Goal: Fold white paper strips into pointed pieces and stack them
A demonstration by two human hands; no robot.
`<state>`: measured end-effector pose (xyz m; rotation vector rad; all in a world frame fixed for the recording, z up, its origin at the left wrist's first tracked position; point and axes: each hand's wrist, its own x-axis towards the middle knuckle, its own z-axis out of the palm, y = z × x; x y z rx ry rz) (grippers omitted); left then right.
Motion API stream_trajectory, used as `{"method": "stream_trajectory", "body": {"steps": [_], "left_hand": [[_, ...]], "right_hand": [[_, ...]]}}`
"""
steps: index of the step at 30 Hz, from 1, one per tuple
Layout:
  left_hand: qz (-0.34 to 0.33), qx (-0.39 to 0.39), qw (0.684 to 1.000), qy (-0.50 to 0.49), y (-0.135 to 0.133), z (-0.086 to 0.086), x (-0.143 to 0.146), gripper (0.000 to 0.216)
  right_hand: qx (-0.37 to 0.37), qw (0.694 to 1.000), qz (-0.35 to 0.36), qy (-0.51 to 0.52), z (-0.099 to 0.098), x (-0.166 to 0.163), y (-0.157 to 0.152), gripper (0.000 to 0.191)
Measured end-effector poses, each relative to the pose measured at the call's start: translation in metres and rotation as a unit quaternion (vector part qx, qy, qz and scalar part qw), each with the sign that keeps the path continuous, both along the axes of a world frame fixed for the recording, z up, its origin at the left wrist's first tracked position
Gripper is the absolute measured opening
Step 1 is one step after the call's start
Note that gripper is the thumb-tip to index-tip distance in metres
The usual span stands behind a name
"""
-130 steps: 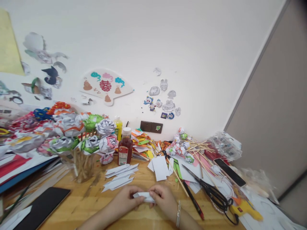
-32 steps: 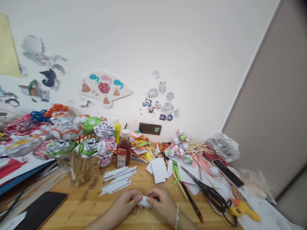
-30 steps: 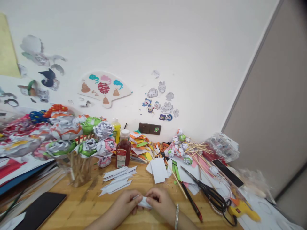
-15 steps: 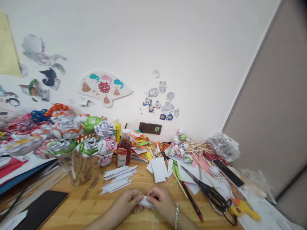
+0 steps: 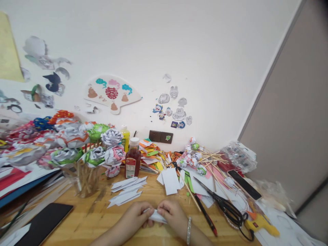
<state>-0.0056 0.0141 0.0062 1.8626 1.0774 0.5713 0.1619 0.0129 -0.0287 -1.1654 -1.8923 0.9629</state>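
Note:
A small folded white paper piece (image 5: 157, 216) lies pinched between both hands just above the wooden table (image 5: 97, 218). My left hand (image 5: 137, 217) grips its left end with thumb and fingers. My right hand (image 5: 173, 216), with a silver bangle on the wrist, grips its right end. Most of the paper is hidden by the fingers. Several folded white paper strips (image 5: 126, 191) lie on the table just beyond the hands, and a few white paper rectangles (image 5: 171, 180) lie further right.
Paper flowers on sticks (image 5: 84, 153) stand in a holder at left. A red sauce bottle (image 5: 132, 160) and yellow bottle (image 5: 125, 136) stand behind. Black scissors (image 5: 222, 203), a red pen (image 5: 206, 216), a yellow glue gun (image 5: 261, 223), skewers (image 5: 210, 164) and phones (image 5: 42, 223) surround the hands.
The hands stay in the same spot on the paper piece; the fingers shift slightly along it. The view has wobbled a little.

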Motion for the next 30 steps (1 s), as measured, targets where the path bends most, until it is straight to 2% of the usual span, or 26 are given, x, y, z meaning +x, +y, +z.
{"method": "stream_trajectory", "body": {"steps": [5,11,16,21,24,30], "left_hand": [[0.012,0.059,0.998,0.037,-0.001,-0.003,0.001,0.035],[0.025,0.088,0.994,0.053,-0.001,-0.008,0.002,0.03],[0.023,0.104,0.992,0.071,-0.003,-0.008,0.002,0.028],[0.028,0.107,0.992,0.063,-0.005,-0.005,0.004,0.022],[0.022,0.096,0.995,0.027,-0.006,-0.004,0.004,0.026],[0.05,-0.008,0.998,-0.031,-0.002,-0.008,0.003,0.026]], "right_hand": [[0.02,1.0,0.002,-0.023,0.005,-0.002,-0.002,0.022],[0.045,0.996,0.002,-0.078,0.01,-0.003,-0.005,0.019],[0.1,0.984,-0.002,-0.149,0.01,-0.003,-0.006,0.015],[0.102,0.986,0.004,-0.132,0.008,-0.004,-0.007,0.014],[0.109,0.988,-0.005,-0.107,0.01,-0.004,-0.007,0.016],[0.061,0.997,-0.003,-0.051,0.011,-0.003,-0.007,0.018]]}}
